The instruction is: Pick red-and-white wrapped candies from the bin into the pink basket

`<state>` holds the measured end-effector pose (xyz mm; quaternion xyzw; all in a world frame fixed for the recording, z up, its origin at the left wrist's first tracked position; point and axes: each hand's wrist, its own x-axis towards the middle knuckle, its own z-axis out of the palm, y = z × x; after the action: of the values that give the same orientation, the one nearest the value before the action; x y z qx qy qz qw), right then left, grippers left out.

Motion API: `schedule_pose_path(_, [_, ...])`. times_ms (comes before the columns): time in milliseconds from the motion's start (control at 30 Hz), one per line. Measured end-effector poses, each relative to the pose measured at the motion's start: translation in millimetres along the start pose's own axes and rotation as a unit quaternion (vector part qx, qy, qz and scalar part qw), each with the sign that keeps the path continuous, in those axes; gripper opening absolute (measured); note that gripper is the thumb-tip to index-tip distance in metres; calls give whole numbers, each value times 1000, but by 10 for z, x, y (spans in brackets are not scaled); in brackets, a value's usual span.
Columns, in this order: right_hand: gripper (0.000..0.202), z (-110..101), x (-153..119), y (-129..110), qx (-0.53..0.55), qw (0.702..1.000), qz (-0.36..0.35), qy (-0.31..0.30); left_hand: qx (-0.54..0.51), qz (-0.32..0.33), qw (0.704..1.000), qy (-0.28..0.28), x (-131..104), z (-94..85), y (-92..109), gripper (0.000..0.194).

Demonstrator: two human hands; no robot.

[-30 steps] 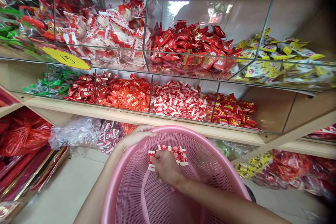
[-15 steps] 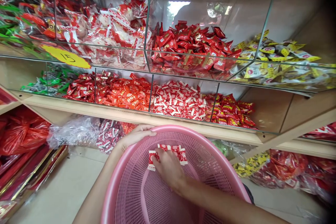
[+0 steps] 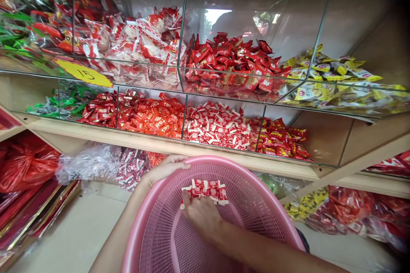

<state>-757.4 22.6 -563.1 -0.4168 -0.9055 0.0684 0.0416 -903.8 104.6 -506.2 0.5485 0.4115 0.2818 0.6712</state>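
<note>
A deep pink plastic mesh basket point(image 3: 267, 196) tilts toward me below the shelf. My left hand point(image 3: 162, 171) is closed on its far left rim, with the thumb lying over the edge. Inside the basket, my right hand point(image 3: 202, 215) has its fingers curled at a small cluster of red-and-white wrapped candies point(image 3: 209, 188). The candies are near the far wall, and my fingertips are hidden among them. Similar red-and-white candies point(image 3: 218, 123) fill a shelf compartment straight ahead.
Glass-divided shelves hold red candies point(image 3: 233, 57), orange-red candies point(image 3: 160, 115) and yellow-white packets point(image 3: 336, 68). A yellow price tag point(image 3: 83, 73) reads 15. The wooden shelf edge point(image 3: 96, 135) runs just beyond the basket. Bagged sweets point(image 3: 349, 209) and a red bag point(image 3: 27, 164) lie below.
My right hand has moved slightly down and toward me in the basket, showing more of the candies' near side. The left hand keeps its hold on the rim. The view has tilted slightly upward.
</note>
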Motion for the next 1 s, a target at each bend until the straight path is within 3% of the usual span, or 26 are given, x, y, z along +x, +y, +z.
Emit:
schedule_pose_path(67, [39,-214,22,11,-20,1000,8,17,6,1,1000,-3,6,-11,-4,32])
schedule_pose_path(167, [39,-730,136,151,-18,996,7,84,31,28,999,9,27,-27,-14,28])
schedule_pose_path(267, [26,-1216,316,484,30,981,40,189,33,25,999,18,31,-20,-11,24])
schedule_pose_path(333, [20,-1375,421,749,46,959,79,267,11,-2,1000,13,20,-4,3,27])
schedule_pose_path(500, [15,-1248,504,1139,107,935,116,319,-12,-25,1000,7,-3,24,38,28])
schedule_pose_path(633, [15,-1142,499,1146,138,931,120,317,-6,-25,999,24,-1,25,27,29])
schedule_pose_path(1000, [10,-1144,581,1207,166,927,152,301,-6,-31,999,37,-3,51,37,30])
